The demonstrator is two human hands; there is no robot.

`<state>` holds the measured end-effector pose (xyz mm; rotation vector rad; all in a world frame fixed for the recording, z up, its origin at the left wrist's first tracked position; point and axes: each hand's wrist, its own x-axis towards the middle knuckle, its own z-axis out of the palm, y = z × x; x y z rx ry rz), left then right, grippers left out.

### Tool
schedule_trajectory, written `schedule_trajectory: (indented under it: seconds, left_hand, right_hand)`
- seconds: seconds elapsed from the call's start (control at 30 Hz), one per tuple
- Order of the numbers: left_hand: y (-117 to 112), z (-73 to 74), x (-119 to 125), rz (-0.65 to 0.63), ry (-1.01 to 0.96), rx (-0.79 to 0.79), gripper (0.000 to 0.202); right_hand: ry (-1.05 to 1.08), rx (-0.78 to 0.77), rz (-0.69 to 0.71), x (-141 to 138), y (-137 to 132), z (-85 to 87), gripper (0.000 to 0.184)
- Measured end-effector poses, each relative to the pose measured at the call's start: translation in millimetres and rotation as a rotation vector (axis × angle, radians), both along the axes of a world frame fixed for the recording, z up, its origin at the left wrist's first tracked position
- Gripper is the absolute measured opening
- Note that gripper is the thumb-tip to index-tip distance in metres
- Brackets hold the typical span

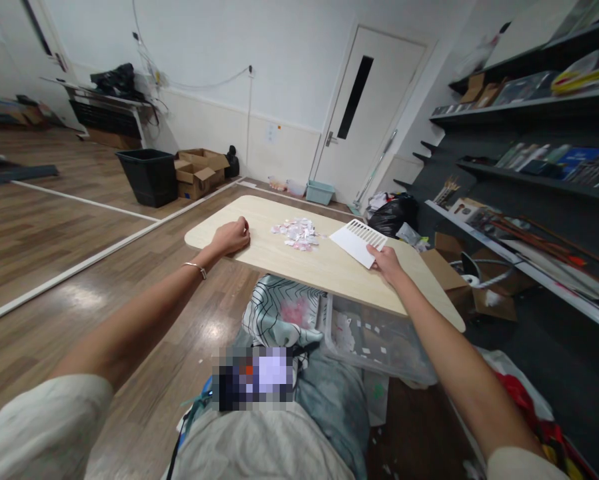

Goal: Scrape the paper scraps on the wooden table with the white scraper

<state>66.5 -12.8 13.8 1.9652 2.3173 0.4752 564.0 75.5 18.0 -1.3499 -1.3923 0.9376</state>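
A pale wooden tabletop [324, 270] lies in front of me. My left hand [232, 235] rests on its left part, fingers curled into a loose fist with nothing seen in it. My right hand [386, 261] pinches the near corner of a white slotted plastic card [358, 241], which lies flat on the table's right part. Between the hands, a little farther away, sits a small heap of pink and white paper bits [298, 233]. A thin bracelet [196, 268] circles my left wrist.
A clear plastic bin [379, 340] with paper scraps stands under the table beside patterned cloth [279, 310]. Dark shelves [529, 173] full of supplies line the right wall. A black bin [149, 175], cardboard boxes [198, 172] and a white door [366, 110] lie beyond.
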Motion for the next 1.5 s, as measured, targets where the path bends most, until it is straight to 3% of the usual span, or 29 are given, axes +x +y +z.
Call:
schedule_trajectory:
  seconds: [0.33,0.57,0.77,0.97,1.27,1.5]
  left_hand:
    - [3.4,-3.5,-3.1,-0.005,-0.007,-0.007,0.041]
    - [3.0,-3.2,-3.0,-0.011,0.001,-0.021,0.037]
    - [0.9,-1.0,-1.9,0.004,-0.004,-0.036,0.037]
    - [-1.5,1.6,-0.2,0.01,-0.007,-0.027,0.041]
    - [-2.2,2.7,0.6,0.013,-0.032,-0.016,0.04]
    - [1.3,-1.5,-2.7,0.006,-0.011,-0.014,0.046]
  right_hand:
    - [-0.01,-0.051,0.1,16.1,-27.0,2.3,0.049]
    - [0.041,-0.011,0.068,0.9,-17.8,-0.8,0.044]
    - [-0.027,-0.003,0.166,9.2,-18.6,-1.8,0.051]
    - [-0.075,-0.009,0.266,20.1,-39.0,-0.9,0.057]
    - [-0.095,0.021,0.273,18.6,-79.1,-12.0,0.055]
    - [-0.164,-0.033,0.418,15.3,-90.5,-6.7,0.063]
